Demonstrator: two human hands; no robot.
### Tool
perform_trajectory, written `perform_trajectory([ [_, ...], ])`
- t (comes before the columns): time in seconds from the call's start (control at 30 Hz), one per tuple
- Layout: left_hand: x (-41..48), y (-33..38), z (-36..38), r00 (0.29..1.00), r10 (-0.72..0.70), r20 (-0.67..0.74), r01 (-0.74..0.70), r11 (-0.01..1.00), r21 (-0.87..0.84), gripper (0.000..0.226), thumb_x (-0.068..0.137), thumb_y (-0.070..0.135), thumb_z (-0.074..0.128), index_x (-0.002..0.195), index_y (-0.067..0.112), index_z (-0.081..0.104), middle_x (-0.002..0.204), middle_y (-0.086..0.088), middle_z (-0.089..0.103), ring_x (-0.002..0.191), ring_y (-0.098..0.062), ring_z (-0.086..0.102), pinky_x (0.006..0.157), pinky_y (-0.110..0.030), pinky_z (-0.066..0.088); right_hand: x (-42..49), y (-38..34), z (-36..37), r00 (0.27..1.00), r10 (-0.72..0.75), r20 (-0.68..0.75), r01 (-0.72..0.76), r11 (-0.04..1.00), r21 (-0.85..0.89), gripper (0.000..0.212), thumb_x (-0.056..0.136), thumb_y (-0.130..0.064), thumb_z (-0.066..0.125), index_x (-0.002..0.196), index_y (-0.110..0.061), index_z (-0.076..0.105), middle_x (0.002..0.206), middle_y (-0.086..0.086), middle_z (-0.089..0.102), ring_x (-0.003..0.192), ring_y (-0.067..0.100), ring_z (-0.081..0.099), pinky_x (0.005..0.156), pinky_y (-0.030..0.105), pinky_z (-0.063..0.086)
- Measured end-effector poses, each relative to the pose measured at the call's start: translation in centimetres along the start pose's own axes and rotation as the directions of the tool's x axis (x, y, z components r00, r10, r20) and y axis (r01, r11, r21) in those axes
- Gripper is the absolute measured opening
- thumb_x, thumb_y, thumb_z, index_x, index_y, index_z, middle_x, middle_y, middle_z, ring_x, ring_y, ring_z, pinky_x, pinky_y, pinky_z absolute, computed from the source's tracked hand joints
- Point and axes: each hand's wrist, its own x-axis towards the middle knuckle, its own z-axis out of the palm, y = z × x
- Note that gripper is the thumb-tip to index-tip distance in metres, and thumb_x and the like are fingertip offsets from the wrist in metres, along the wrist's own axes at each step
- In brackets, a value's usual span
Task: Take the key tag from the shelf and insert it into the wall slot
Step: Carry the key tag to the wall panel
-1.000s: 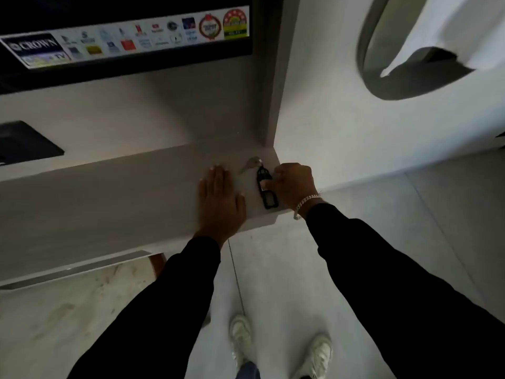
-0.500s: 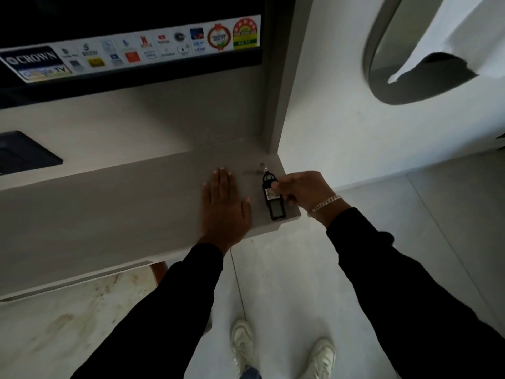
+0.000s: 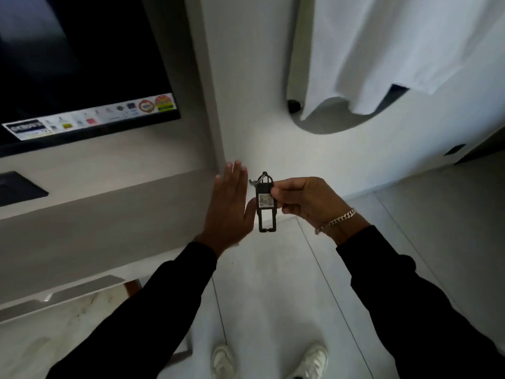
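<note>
Right hand [image 3: 306, 203] pinches the key tag [image 3: 265, 204] by one edge, clear of the shelf [image 3: 109, 214] and just right of its end. Left hand [image 3: 228, 207] is spread flat, empty, beside the key tag. Risk: the thin side pinch slips, or the dangling key swings. No wall slot identifiable.

Left obstacle: shelf [image 3: 109, 214] edge and television [image 3: 82, 64] above it.
Far obstacle: white wall [image 3: 259, 119], vertical panel [image 3: 207, 91] at its left.
Upper right: hanging white cloth [image 3: 396, 50].
Free room: open air over floor [image 3: 273, 283], right of shelf, near side.
</note>
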Motion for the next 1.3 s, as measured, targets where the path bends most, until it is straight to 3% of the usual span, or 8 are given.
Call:
perform_trajectory([
  [0.17,2.5,7.5,0.0,0.996,0.079,-0.037,-0.079,0.997,0.012,0.071,0.099,0.022,0.054,0.154,-0.001,0.015,0.166,-0.021,0.010,0.155,-0.035,0.000,0.128,-0.054,0.007,-5.7,-3.5,-5.8,0.995,-0.097,0.025,0.096,0.995,0.021,0.009,0.068,-0.015,0.077,0.077,-0.016,0.079,0.076,0.004,0.077,0.066,0.017,0.067,0.057,0.019,0.056],
  [0.37,7.3,17.1,1.6,0.979,0.184,-0.085,-0.190,0.980,-0.061,0.070,0.098,0.017,0.054,0.154,0.000,0.017,0.166,-0.018,0.013,0.155,-0.030,-0.001,0.128,-0.051,0.005,-10.8,-7.5,-14.9,0.980,-0.200,-0.011,0.200,0.979,0.038,0.035,0.062,-0.021,0.079,0.093,-0.007,0.076,0.087,0.012,0.077,0.069,0.016,0.068,0.061,0.021,0.056],
  [0.47,9.7,21.3,3.4,0.963,0.257,-0.081,-0.264,0.960,-0.097,0.067,0.097,0.021,0.048,0.154,-0.001,0.019,0.165,-0.019,0.016,0.154,-0.029,-0.001,0.128,-0.055,0.011,-12.1,-9.1,-19.3,0.972,-0.226,-0.063,0.230,0.972,0.056,0.029,0.061,-0.019,0.078,0.089,-0.008,0.077,0.082,0.010,0.077,0.065,0.015,0.068,0.059,0.021,0.056],
  [0.67,16.5,26.4,7.0,0.927,0.364,-0.089,-0.373,0.918,-0.131,0.069,0.095,0.020,0.049,0.153,-0.003,0.019,0.164,-0.022,0.016,0.155,-0.037,0.005,0.127,-0.058,0.011,-12.2,-11.4,-26.8,0.958,-0.237,-0.161,0.248,0.968,0.048,0.040,0.063,-0.017,0.076,0.098,0.000,0.072,0.092,0.018,0.074,0.064,0.013,0.069,0.059,0.020,0.057],
  [0.8,22.5,29.5,9.8,0.902,0.417,-0.106,-0.430,0.886,-0.171,0.069,0.097,0.036,0.030,0.153,-0.003,0.018,0.165,-0.020,0.016,0.155,-0.035,0.006,0.128,-0.050,0.005,-11.3,-12.5,-31.9,0.935,-0.230,-0.270,0.259,0.963,0.075,0.047,0.063,-0.013,0.074,0.105,0.007,0.067,0.089,0.018,0.072,0.060,0.012,0.068,0.056,0.019,0.056],
  [0.9,26.2,32.2,12.0,0.882,0.461,-0.098,-0.471,0.856,-0.211,0.070,0.096,0.037,0.026,0.153,-0.003,0.019,0.165,-0.019,0.017,0.155,-0.034,0.007,0.128,-0.052,0.007,-10.7,-13.4,-35.5,0.914,-0.213,-0.345,0.258,0.962,0.091,0.050,0.062,-0.013,0.074,0.107,0.008,0.066,0.091,0.021,0.071,0.061,0.013,0.068,0.056,0.019,0.057],
  [1.03,30.1,36.7,15.2,0.848,0.526,-0.068,-0.525,0.813,-0.254,0.068,0.096,0.032,0.030,0.153,-0.004,0.019,0.165,-0.021,0.017,0.155,-0.036,0.007,0.127,-0.059,0.013,-10.1,-14.2,-40.9,0.882,-0.182,-0.434,0.245,0.965,0.094,0.044,0.063,-0.014,0.075,0.103,0.004,0.069,0.087,0.016,0.073,0.061,0.013,0.068,0.057,0.019,0.057],
  [1.3,36.0,47.3,24.1,0.792,0.610,0.003,-0.588,0.764,-0.265,0.069,0.095,0.032,0.030,0.154,-0.001,0.017,0.166,-0.019,0.014,0.156,-0.032,0.005,0.128,-0.053,0.009,-11.4,-13.6,-54.4,0.816,-0.161,-0.555,0.252,0.963,0.091,0.035,0.057,-0.017,0.077,0.090,-0.007,0.074,0.075,0.009,0.075,0.059,0.014,0.068,0.058,0.020,0.059],
])
